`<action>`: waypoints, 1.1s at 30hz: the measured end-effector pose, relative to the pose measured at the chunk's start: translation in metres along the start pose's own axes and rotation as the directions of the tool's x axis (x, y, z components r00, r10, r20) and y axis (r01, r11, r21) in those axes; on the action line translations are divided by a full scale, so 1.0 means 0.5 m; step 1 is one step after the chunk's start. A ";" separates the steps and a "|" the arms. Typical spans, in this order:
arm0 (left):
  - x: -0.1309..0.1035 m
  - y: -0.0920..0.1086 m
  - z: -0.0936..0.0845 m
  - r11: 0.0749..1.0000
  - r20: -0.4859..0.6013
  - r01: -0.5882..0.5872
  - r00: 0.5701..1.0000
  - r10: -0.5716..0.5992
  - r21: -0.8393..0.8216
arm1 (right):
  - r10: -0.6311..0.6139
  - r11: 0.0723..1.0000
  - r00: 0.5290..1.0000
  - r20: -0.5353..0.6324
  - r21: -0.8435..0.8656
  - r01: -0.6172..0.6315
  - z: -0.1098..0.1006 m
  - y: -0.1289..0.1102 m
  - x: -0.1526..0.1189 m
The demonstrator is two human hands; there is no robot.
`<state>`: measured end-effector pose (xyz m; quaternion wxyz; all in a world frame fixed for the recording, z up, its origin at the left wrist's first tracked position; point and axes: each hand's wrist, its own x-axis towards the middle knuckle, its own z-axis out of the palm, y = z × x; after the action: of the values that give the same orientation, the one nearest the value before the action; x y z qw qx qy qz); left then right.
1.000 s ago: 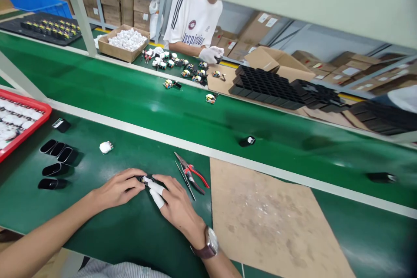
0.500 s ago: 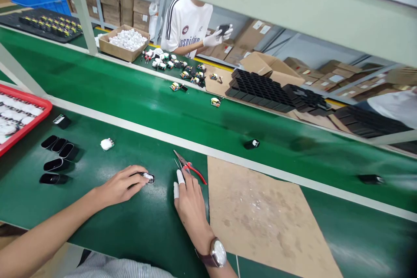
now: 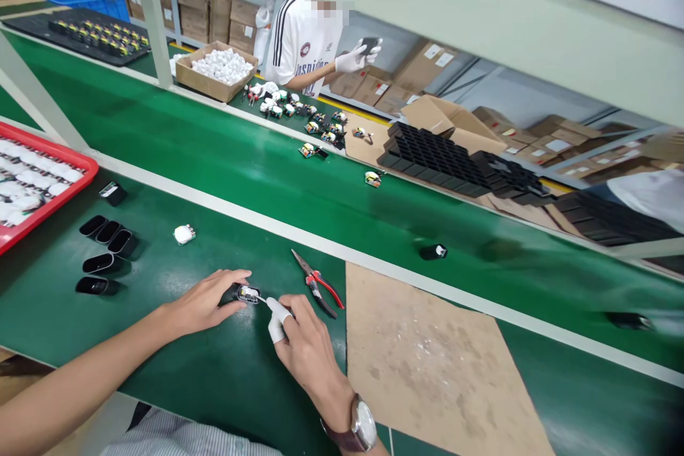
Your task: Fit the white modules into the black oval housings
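Observation:
My left hand (image 3: 211,301) is closed around a small black plastic housing (image 3: 231,293) lying on the green bench. Its open end faces right and shows a circuit board (image 3: 249,294) with white parts inside. My right hand (image 3: 307,342), with white finger cots on two digits and a watch at the wrist, pinches a thin metal tool (image 3: 261,298). The tool's tip reaches the housing's opening; its exact kind is too small to make out. Red-and-black needle-nose pliers (image 3: 319,283) lie beyond my right hand, apart from it.
Several empty black housings (image 3: 99,263) stand at left, near a white-topped circuit board (image 3: 184,234) and a red tray (image 3: 80,182) of boards. A brown cardboard sheet (image 3: 417,356) lies at right. Behind a pale rail, the green conveyor (image 3: 256,164) carries parts. A gloved co-worker (image 3: 307,43) stands across.
My right hand has left the pliers' side and moved left to the housing, now with the thin tool in its fingers. My left hand keeps hold of the housing. Parts on the conveyor have shifted right.

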<state>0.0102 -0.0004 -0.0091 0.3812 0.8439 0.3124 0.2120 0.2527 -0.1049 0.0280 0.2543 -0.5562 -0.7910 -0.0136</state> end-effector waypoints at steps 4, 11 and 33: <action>-0.002 -0.004 0.001 1.000 0.009 0.000 1.000 0.000 -0.003 | -0.032 0.997 0.999 0.023 -0.075 0.033 -0.004 -0.007 0.011; -0.002 0.000 -0.002 0.998 0.049 0.059 0.997 -0.058 -0.023 | -0.058 0.995 0.997 0.057 -0.080 0.063 -0.004 -0.001 0.021; 0.000 0.002 -0.004 0.998 0.076 0.050 0.996 -0.047 -0.039 | -0.070 0.994 0.995 0.067 -0.077 0.075 0.002 -0.007 0.039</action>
<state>0.0092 0.0000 -0.0072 0.4148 0.8354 0.3140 0.1773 0.2445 -0.0889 0.0364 0.2056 -0.5369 -0.8174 -0.0364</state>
